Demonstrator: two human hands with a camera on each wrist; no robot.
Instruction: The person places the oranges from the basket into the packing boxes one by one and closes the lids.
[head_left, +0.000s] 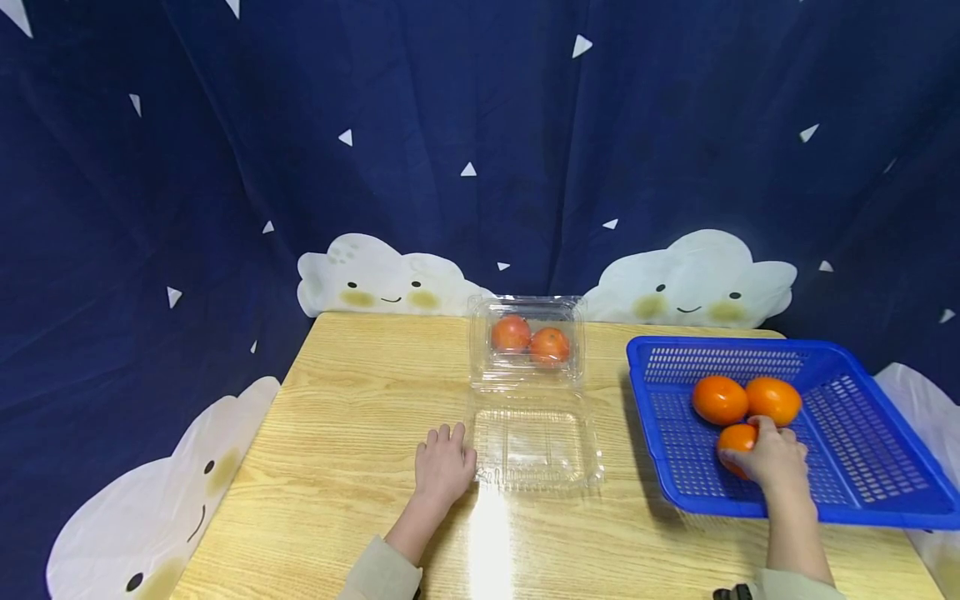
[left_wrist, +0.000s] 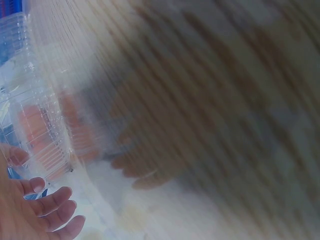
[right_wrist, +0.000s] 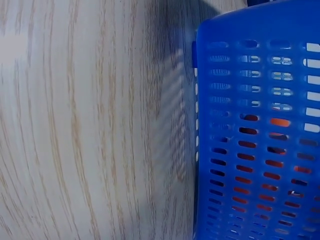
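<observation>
One hand, the right hand (head_left: 776,458), was inside the blue basket (head_left: 720,506) at the right end of the table (head_left: 360,400). On the head view I read its fingers and thumb as curled about the near fruit (head_left: 735,442), an orange one. I could not tell whether that fruit was resting on the basket floor or slightly raised. Two more orange fruits (head_left: 720,400) sat side by side just beyond it, in the same basket. On the right wrist view I saw the slotted basket wall, with orange showing through the slots.

The left hand (head_left: 444,467) was low over the table, palm down, its fingers loosely extended and holding nothing. Its thumb side was just beside the near half of the clear plastic box (head_left: 536,446); I could not confirm contact. The box lay unfolded, and its far half contained two reddish fruits (head_left: 512,333), set next to each other.

The table surface was pale wood grain, with a bright reflection near the box. Behind it I noted a dark blue curtain (head_left: 405,125) printed with white triangles (head_left: 468,170) and smiling white clouds (head_left: 690,283).
</observation>
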